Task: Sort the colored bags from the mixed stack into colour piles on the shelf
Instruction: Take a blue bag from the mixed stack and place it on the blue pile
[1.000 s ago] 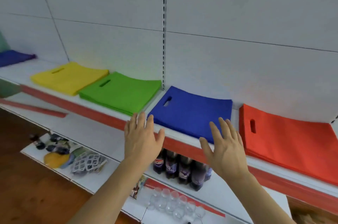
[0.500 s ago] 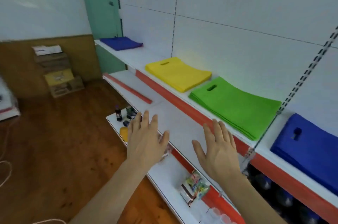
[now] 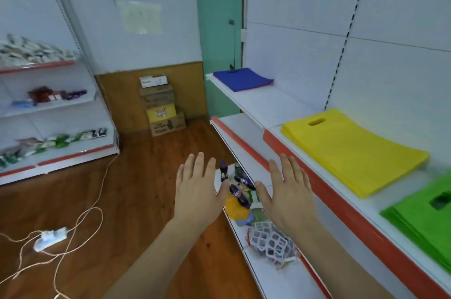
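Both hands empty, raised palm-down, fingers straight and slightly apart: left hand (image 3: 197, 197) over the floor, right hand (image 3: 289, 197) over the front edge of the lower shelf (image 3: 280, 281). Nothing gripped, nothing touched.

Mixed stack (image 3: 242, 78) at the far end of the upper shelf (image 3: 266, 103), blue on top with a thin red edge showing beneath, lying flat close to the back wall. Well apart from both hands, ahead and slightly right of the fingertips. Right hand nearer, being on the shelf side. Long axis hard to judge at this range; seems to run along the shelf.

Yellow pile (image 3: 353, 152) nearer on the same shelf, just right of the right hand and past the red front edge. Green pile (image 3: 424, 230) at the near right, cut off by the frame.

Likely next: a step toward the far end, then a reach for the top bag, right hand leading.
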A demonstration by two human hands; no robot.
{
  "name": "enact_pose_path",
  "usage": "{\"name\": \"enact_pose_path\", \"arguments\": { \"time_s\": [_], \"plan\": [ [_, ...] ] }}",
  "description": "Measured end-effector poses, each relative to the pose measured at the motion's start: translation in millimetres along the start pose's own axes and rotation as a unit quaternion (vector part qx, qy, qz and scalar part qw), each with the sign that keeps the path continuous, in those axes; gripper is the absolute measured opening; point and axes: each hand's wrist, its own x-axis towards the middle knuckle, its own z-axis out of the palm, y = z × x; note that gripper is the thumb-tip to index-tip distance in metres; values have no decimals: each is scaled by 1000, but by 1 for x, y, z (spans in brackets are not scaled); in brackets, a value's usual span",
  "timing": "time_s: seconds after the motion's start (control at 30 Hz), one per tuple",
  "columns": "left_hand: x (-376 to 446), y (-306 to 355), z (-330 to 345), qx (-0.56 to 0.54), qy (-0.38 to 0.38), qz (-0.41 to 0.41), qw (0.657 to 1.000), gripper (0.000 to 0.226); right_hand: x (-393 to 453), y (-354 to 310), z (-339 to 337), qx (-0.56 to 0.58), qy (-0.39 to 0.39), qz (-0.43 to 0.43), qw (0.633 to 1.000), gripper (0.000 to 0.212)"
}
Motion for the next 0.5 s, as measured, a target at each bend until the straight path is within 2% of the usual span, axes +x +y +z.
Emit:
{"name": "enact_pose_path", "arguments": {
  "time_s": [0.2, 0.37, 0.5],
  "plan": [
    [73, -60, 34, -6, -1, -46, 999, 76, 95, -41, 40, -17, -38, -34, 999, 91],
    [157, -109, 63, -16, 10, -36, 999, 74, 182, -74, 68, -31, -37, -21, 999, 86],
    [233, -142, 72, -32, 9, -16, 999, 72, 249, -100, 77, -34, -28, 7, 999, 95]
  ]
}}
